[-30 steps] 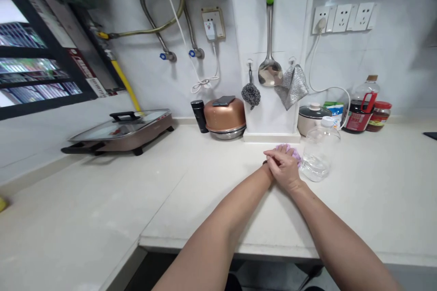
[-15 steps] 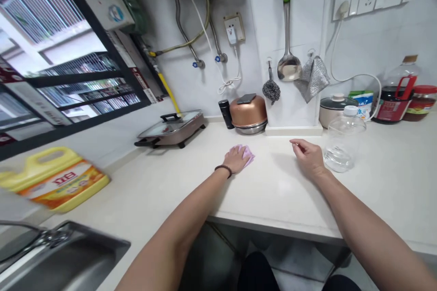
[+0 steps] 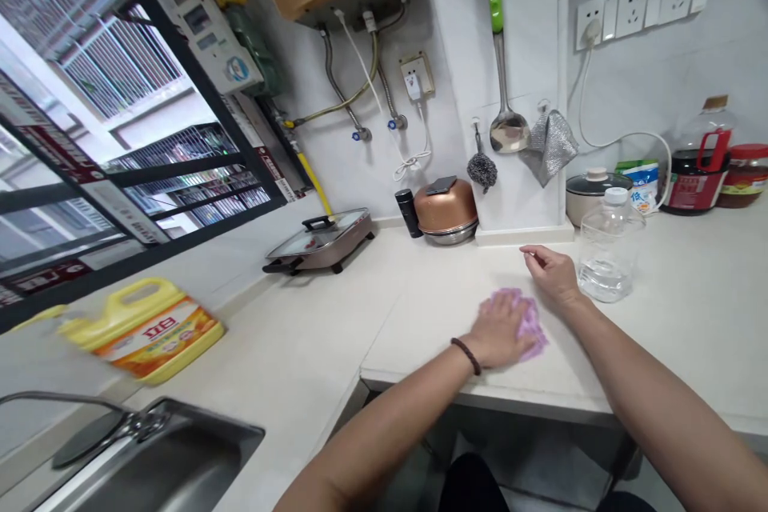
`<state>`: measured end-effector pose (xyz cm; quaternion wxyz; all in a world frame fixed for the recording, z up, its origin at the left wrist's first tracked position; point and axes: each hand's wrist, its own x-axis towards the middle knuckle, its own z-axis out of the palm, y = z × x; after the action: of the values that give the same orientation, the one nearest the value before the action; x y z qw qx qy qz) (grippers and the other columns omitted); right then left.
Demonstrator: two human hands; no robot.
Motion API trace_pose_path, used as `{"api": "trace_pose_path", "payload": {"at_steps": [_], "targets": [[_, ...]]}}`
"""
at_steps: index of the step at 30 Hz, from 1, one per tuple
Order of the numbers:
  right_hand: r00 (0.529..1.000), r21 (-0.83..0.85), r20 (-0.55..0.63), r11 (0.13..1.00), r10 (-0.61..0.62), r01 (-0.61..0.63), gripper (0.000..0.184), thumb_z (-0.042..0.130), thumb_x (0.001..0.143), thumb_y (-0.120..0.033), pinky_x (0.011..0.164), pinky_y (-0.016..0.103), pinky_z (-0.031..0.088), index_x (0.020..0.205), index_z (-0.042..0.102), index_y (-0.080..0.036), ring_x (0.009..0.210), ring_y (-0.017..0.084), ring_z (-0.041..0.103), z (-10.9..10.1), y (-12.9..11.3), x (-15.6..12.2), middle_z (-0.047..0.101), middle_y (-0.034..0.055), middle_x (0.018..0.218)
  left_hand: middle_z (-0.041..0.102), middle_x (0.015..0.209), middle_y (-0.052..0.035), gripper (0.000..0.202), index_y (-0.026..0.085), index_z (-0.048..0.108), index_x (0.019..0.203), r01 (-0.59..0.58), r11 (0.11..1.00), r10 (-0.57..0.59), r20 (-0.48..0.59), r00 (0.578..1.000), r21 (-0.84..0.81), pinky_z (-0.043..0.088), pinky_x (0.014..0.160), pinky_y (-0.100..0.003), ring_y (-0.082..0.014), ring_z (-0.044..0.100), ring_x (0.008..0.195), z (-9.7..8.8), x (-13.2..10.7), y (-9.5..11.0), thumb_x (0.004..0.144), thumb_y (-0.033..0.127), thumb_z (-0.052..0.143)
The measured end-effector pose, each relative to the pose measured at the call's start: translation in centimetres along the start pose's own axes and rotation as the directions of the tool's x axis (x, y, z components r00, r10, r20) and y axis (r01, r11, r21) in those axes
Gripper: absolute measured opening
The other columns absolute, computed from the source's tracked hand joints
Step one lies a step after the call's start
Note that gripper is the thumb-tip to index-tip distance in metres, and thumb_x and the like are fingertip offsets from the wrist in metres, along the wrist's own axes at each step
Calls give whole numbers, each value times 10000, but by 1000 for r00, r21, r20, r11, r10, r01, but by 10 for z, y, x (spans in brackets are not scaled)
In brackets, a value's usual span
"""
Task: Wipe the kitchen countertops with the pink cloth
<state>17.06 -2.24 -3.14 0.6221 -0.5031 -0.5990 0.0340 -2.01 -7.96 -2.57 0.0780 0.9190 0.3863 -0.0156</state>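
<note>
My left hand [image 3: 501, 330] presses a purple cleaning cloth [image 3: 531, 330] against the white countertop [image 3: 432, 320], fingers bent over it. The cloth spreads out past my fingertips on the right, near the counter's front edge. Off to the right of the cloth, my right hand [image 3: 553, 275] is loosely curled, thumb and index finger close together, with nothing visible in it. Just right of that hand stands a clear plastic bottle [image 3: 609, 256] with a white cap and a little clear liquid at the bottom.
Along the wall sit an electric pan [image 3: 324, 240], a black flask [image 3: 409, 213], a copper-coloured pot [image 3: 445, 208], a lidded pot [image 3: 591, 200] and jars [image 3: 696, 180]. A yellow detergent jug [image 3: 162, 332] stands left, behind the sink [image 3: 180, 456]. A ladle [image 3: 509, 132] hangs above.
My left hand has slid the cloth right and toward the counter's front edge, nearer my right hand. My right hand keeps its curled pose beside the bottle. The view has shifted slightly.
</note>
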Motion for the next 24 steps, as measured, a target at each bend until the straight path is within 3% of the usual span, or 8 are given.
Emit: {"api": "trace_pose_path", "payload": {"at_steps": [4, 8, 12, 16, 17, 19, 22, 24], "targets": [[1000, -29, -3, 999, 20, -20, 411, 544, 850, -453, 571, 266, 433, 971, 832, -187, 519, 145, 547, -4, 1, -1, 664, 12, 614, 182, 1732, -196, 884, 180, 171, 1675, -249, 968, 248, -16, 969, -21, 158, 1261, -625, -403, 126, 1600, 10, 5, 56, 999, 714, 371], [999, -48, 5, 998, 37, -36, 440, 551, 840, -476, 567, 271, 432, 989, 836, -175, 502, 147, 542, -8, 3, -2, 646, 8, 586, 184, 1730, -197, 864, 170, 202, 1670, -316, 948, 315, -25, 949, -34, 177, 1258, -611, -400, 141, 1598, 10, -2, 52, 1015, 720, 329], [998, -41, 25, 997, 59, -58, 453, 558, 837, -505, 605, 282, 445, 990, 833, -180, 547, 162, 571, -12, 4, -2, 646, 8, 602, 158, 1748, -156, 875, 227, 248, 1662, -223, 974, 222, -34, 975, -41, 186, 1262, -599, -378, 105, 1611, 3, -22, -4, 985, 771, 352], [994, -58, 49, 993, 101, -98, 469, 573, 825, -515, 629, 295, 449, 1020, 833, -177, 570, 173, 570, -14, 6, -3, 648, 10, 615, 235, 1732, -143, 812, 237, 309, 1640, 140, 990, -141, -100, 985, -22, 217, 1268, -549, -361, 190, 1597, -10, -61, -103, 985, 701, 429], [992, -62, 55, 992, 109, -106, 468, 576, 823, -512, 632, 296, 450, 1027, 833, -178, 577, 175, 573, -15, 6, -3, 654, 13, 625, 259, 1726, -137, 783, 234, 323, 1635, 253, 967, -253, -121, 960, -19, 219, 1270, -531, -353, 204, 1594, -13, -76, -131, 997, 678, 413], [990, -76, 67, 990, 126, -121, 460, 581, 821, -505, 630, 297, 448, 1035, 832, -186, 587, 179, 580, -15, 7, -4, 663, 14, 639, 266, 1722, -147, 765, 215, 325, 1635, 490, 872, -486, -152, 861, -15, 241, 1259, -529, -353, 218, 1589, -18, -111, -186, 1013, 659, 366], [986, -97, 73, 985, 150, -143, 448, 591, 814, -500, 636, 294, 451, 1044, 829, -199, 608, 182, 602, -16, 8, -4, 673, 11, 655, 278, 1715, -160, 759, 216, 327, 1636, 785, 620, -775, -172, 609, -16, 281, 1223, -566, -374, 253, 1572, -24, -167, -251, 1020, 659, 295], [985, -110, 73, 983, 158, -150, 449, 592, 813, -507, 639, 292, 454, 1051, 826, -207, 611, 180, 605, -15, 7, -5, 675, 7, 658, 318, 1695, -173, 752, 225, 345, 1627, 896, 443, -883, -186, 432, -21, 310, 1196, -576, -392, 302, 1547, -25, -196, -277, 1016, 661, 288]]}}
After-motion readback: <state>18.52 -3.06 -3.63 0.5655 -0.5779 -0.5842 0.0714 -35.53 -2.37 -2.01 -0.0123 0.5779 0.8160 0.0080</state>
